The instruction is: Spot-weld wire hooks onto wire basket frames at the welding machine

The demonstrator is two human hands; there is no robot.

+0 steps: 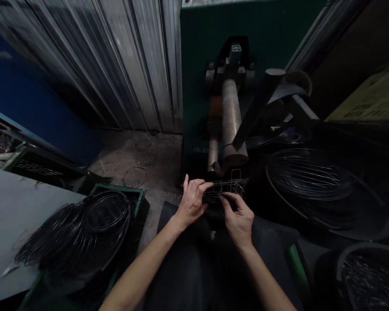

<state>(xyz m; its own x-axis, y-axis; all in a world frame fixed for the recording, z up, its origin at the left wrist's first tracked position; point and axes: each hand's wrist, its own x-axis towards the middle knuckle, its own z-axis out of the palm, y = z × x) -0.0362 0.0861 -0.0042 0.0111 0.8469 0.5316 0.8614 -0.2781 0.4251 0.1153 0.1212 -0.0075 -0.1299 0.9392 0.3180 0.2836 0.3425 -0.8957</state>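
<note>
Between my two hands is a small wire basket (231, 185), its dark wires hard to make out in the dim light. My left hand (192, 201) grips the left end of it, fingers curled over the top. On the near side, my right hand (239, 218) pinches at the wires with thumb and forefinger; whether a small separate piece is between them I cannot tell. Just above and beyond the basket are the electrode tips (216, 169) of a spot welder (232, 116), with a thick round metal arm.
On the left, a green crate (139, 196) bears a heap of round wire grids (94, 220). To the right stand a tub of wire grids (307, 175) and a bucket of small metal pieces (371, 276). Loose wire rings (134, 176) lie on the floor near the corrugated wall (132, 65).
</note>
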